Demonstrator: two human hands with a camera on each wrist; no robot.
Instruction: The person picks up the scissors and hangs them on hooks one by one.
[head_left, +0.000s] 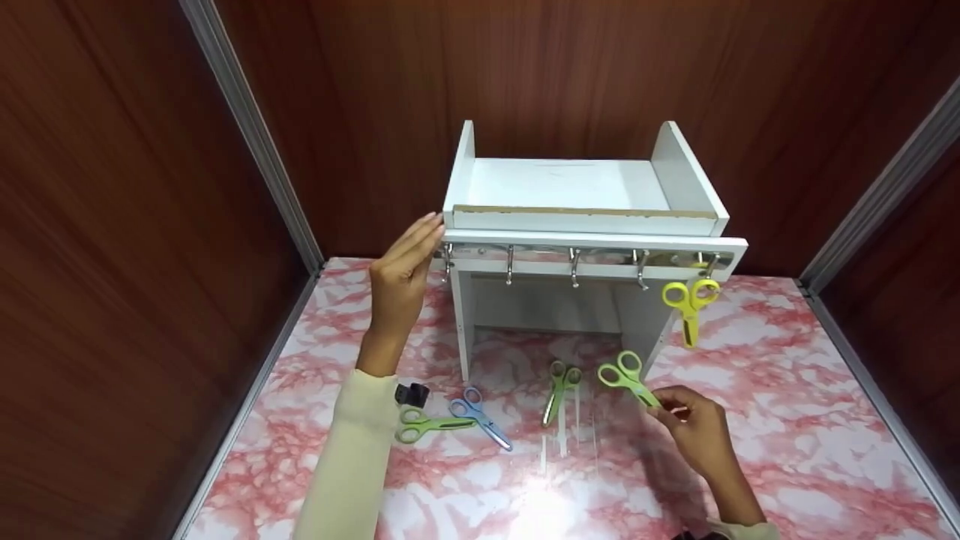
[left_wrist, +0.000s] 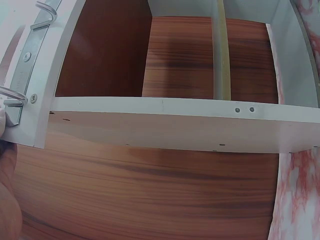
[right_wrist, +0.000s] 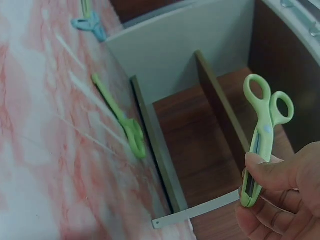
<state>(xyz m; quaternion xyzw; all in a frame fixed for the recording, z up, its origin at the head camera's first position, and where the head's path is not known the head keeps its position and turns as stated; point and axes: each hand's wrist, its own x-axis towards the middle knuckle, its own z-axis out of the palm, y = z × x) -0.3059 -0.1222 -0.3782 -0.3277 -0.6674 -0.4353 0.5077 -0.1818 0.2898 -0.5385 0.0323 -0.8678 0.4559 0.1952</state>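
Observation:
My left hand rests its straight fingers against the left end of a white shelf unit; in the left wrist view only part of that hand shows, beside the hook rail. With thumb and fingers, my right hand pinches a pair of green scissors by the blade end, finger loops upward. These scissors are held in front of the unit, below its right-hand hooks. Yellow scissors hang by a loop from the rightmost hook.
Under and before the unit, green scissors lie by thin whitish strips. Blue scissors touch another green pair further left, near a small black object. Brown panels enclose the marbled red-and-white table.

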